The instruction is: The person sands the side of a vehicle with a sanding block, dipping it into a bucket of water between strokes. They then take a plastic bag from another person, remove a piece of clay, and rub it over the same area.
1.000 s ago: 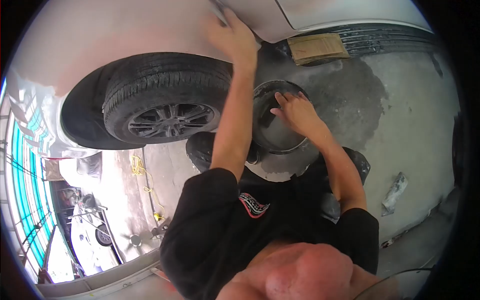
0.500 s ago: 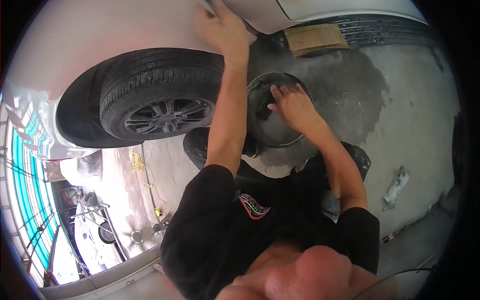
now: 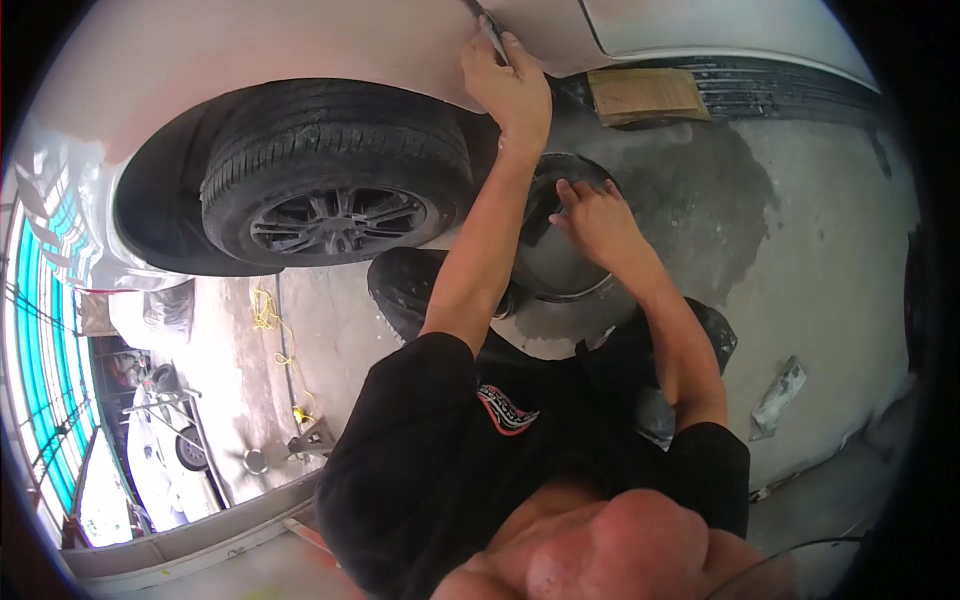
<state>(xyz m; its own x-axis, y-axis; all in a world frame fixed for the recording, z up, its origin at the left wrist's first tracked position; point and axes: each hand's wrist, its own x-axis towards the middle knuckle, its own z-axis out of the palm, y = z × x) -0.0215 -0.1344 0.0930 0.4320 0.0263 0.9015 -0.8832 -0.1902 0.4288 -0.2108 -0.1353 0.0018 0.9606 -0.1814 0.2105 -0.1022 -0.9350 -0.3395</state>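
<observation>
Damp-patched concrete (image 3: 820, 230) is stretching out beside a pale car panel (image 3: 300, 50), where the person's left hand (image 3: 515, 95) is pinching a thin grey pad (image 3: 492, 38) up at it while the right hand (image 3: 603, 228) is hanging over a black basin (image 3: 560, 275) near the tire (image 3: 330, 150), and honestly can't tell if it's gripping anything.

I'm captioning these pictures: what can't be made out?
In the head view:
Grey piece in the left hand: full shape, partly covered by that hand.
Right hand: whether it touches anything in the black basin; its own back hides this.
Car panel: upper part, cut off by the top edge.
Shirt logo: lettering, too small.
</observation>
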